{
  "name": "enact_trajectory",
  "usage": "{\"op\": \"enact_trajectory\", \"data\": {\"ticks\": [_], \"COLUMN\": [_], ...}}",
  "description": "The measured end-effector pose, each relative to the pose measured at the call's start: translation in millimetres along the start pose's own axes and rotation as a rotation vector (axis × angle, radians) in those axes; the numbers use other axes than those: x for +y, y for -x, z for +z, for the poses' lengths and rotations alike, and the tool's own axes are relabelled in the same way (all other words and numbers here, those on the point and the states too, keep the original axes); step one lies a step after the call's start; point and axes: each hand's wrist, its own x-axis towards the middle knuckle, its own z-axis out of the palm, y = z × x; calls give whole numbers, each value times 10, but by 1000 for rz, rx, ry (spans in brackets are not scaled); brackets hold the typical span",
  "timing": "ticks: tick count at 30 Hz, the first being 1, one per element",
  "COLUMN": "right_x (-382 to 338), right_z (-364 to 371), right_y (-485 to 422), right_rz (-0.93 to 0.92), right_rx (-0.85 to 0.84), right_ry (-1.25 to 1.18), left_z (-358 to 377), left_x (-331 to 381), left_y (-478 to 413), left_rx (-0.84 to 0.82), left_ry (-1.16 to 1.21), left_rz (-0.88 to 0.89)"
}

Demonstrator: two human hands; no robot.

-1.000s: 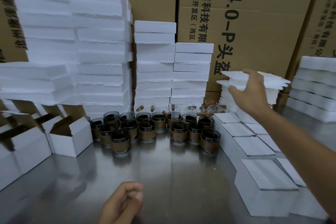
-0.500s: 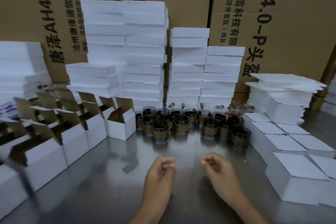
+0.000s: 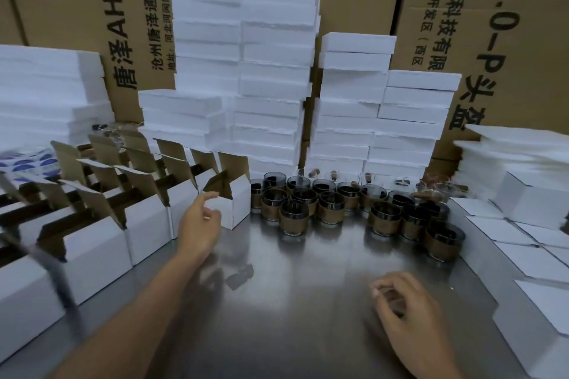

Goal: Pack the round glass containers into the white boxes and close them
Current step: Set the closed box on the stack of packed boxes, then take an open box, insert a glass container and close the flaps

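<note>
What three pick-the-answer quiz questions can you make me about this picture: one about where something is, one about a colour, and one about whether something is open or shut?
1. Where are the open white boxes compared with the glass containers?
A. on top of them
B. to their left
C. to their right

2. What colour is the band round each glass container?
A. brown
B. red
C. green

3. How is the box nearest the left hand?
A. taped shut
B. squashed flat
C. open, flaps up

Answers:
1 B: the open boxes line the left side of the table.
2 A: every band looks tan-brown.
3 C: its brown inner flaps stand up.
</note>
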Motion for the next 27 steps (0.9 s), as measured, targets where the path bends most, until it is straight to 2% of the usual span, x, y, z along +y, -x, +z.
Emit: {"op": "enact_trajectory", "data": {"ticks": [7, 12, 17, 22, 27], "right_x": [9, 40, 67, 60, 27], "right_z": [17, 26, 30, 29, 16], "right_y": [-33, -29, -15, 9, 47], "right_rz": [-21, 0, 5, 7, 0], "right_rx": [23, 13, -1, -5, -12], "right_ry": [-23, -64, -78, -67, -44], "left_z": [28, 73, 19, -11, 131], "left_x": [-274, -256, -101, 189, 522], "left_y": [-314, -302, -123, 295, 960], "left_rx": [-177, -92, -105, -86, -158], "left_ry": [-283, -357, -510, -493, -402], "left_rz": [116, 181, 294, 384, 461]}}
